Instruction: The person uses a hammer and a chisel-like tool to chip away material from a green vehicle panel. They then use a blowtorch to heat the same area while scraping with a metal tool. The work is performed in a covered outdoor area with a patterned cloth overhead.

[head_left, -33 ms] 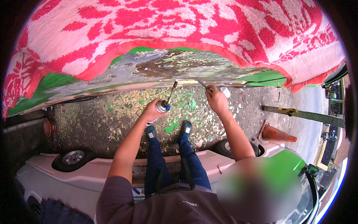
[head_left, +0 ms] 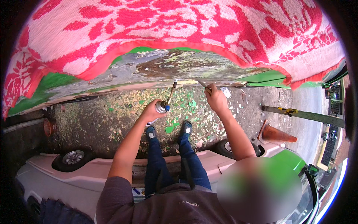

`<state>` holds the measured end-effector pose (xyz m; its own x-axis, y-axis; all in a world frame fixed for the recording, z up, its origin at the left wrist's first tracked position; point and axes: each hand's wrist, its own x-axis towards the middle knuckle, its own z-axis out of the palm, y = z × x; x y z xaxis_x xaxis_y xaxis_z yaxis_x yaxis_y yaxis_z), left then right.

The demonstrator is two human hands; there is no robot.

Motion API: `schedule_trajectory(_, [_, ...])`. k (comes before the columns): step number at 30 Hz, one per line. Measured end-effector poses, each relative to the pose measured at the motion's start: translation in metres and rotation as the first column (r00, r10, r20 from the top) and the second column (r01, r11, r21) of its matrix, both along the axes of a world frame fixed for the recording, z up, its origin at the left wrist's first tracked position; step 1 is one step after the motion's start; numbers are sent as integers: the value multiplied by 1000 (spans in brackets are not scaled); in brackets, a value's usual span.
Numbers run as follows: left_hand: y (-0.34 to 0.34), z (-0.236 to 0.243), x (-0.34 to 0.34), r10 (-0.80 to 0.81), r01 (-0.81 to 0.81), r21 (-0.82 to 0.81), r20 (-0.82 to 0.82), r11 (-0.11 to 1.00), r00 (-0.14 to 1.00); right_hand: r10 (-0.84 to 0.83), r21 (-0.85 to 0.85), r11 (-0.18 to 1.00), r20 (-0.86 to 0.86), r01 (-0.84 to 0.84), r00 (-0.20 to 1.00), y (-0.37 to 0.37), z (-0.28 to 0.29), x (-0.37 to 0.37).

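My left hand (head_left: 150, 111) is closed around the canister of a gas blowtorch (head_left: 162, 107). The torch's dark nozzle tip points away from me, near the lower edge of a car body panel (head_left: 164, 69). No flame can be made out. In my right hand (head_left: 217, 100) is a scraper (head_left: 201, 84), its thin blade up against the same edge, right of the nozzle. Paint on the panel is patchy and peeled, with bare grey and brown areas and green at both ends. A red and white patterned blanket (head_left: 179, 26) drapes over the upper part.
Green and cream paint flakes (head_left: 192, 104) litter the ground around my feet. Behind me stands a pale pink vehicle (head_left: 100, 168). To the right are an orange traffic cone (head_left: 276, 133) and a long beam (head_left: 313, 116); an orange bucket (head_left: 48, 127) is at far left.
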<state>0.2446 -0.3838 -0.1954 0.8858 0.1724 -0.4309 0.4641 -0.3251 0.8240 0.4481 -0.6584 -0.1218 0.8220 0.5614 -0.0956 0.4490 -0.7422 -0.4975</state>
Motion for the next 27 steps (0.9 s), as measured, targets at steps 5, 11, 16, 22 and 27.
schedule_trajectory(5, [7, 11, -8, 19, -20, -31, -32, 999, 999, 9, -97, 995, 45, -5, 999, 31, -39, 10])
schedule_trajectory(11, [18, -1, -22, 17, -17, 24, 16, 1000, 1000, 80, -36, 996, 122, -77, 989, 37, -34, 7])
schedule_trajectory(16, [22, -12, -22, 28, -28, 0, 97, 1000, 995, 120, 6, 993, 141, -122, 983, 24, -35, 12])
schedule_trajectory(22, [30, -8, -15, -1, 4, -41, 71, 999, 997, 113, 11, 993, 194, -117, 975, 29, -45, 4])
schedule_trajectory(27, [21, -7, -19, 13, -10, -49, 59, 999, 998, 41, 24, 999, 187, -46, 982, 18, -43, 5])
